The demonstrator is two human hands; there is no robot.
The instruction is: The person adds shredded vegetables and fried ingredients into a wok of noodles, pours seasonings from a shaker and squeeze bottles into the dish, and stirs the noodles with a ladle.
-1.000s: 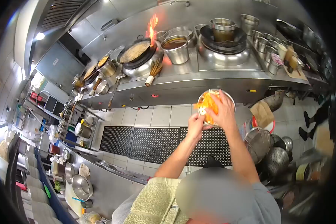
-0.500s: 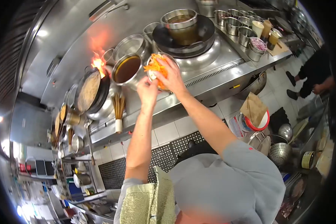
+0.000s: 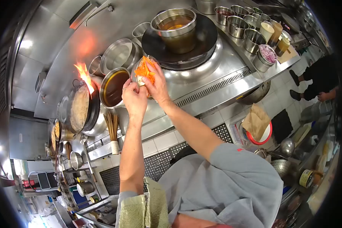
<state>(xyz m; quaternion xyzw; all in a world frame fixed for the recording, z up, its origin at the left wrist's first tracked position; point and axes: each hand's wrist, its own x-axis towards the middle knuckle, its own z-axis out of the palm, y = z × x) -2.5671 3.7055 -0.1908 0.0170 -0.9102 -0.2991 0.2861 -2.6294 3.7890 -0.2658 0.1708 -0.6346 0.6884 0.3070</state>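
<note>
Head view shows both hands together at a round bowl (image 3: pixel 135 70), which is held over the stove surface (image 3: pixel 201 87), between the pot of dark liquid (image 3: pixel 116 88) and the large black wok (image 3: pixel 150 45). Orange shreds (image 3: pixel 145 71) fill the bowl, with some pale pieces at the near side. The right hand (image 3: pixel 158 85) covers the bowl's right side, its fingers curved over the shreds and touching them — how firmly they grip the bowl cannot be told. The left hand (image 3: pixel 135 99) is at the near left edge, just beside the dark liquid pot; its fingers are folded in and pinched together, and what lies between them is hidden.

On the black wok stands a metal pot (image 3: pixel 174 36) of brownish liquid. Farther left, a flame (image 3: pixel 84 77) rises beside a pan (image 3: pixel 79 108) of pale food, and a bundled whisk (image 3: pixel 112 131) stands near its near side. At the right end, a tin of sliced purple onion (image 3: pixel 267 56) sits near the sauce bottles (image 3: pixel 279 40) — another person (image 3: pixel 317 78) is partly visible beyond.
</note>
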